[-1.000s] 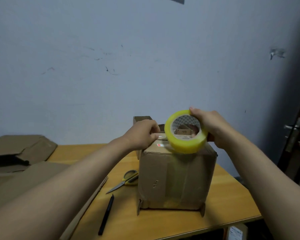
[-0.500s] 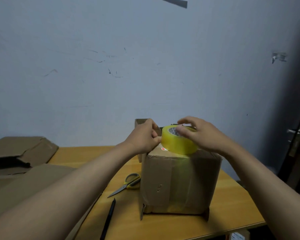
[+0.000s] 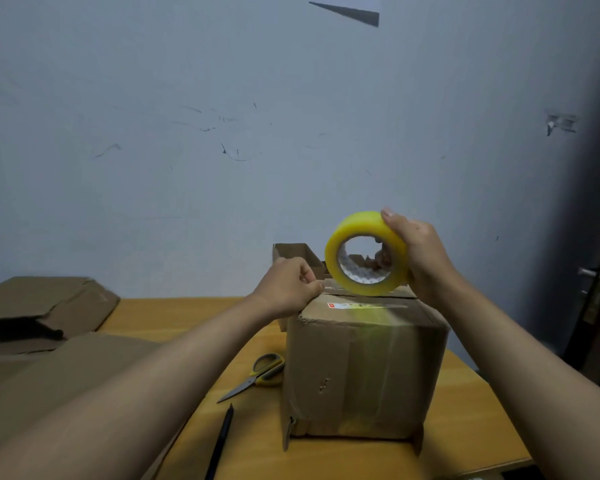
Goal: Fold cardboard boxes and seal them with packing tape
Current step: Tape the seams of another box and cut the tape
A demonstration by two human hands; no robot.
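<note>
A closed brown cardboard box [image 3: 361,368] stands on the wooden table [image 3: 465,410], with a strip of clear tape running down its front. My right hand [image 3: 420,251] grips a yellow roll of packing tape [image 3: 366,252], held upright just above the box's top; fingers show through the roll's core. My left hand [image 3: 291,285] rests at the box's top left edge with fingers curled, thumb and forefinger pinched together; what it pinches cannot be made out.
Yellow-handled scissors [image 3: 257,374] and a black pen [image 3: 220,441] lie on the table left of the box. Flattened cardboard [image 3: 45,303] is piled at the left. Another open box [image 3: 295,254] stands behind. A door handle [image 3: 596,271] is at the right.
My right hand has lifted the tape roll off the box top and turned it upright. My left hand stays at the box's top left edge.
</note>
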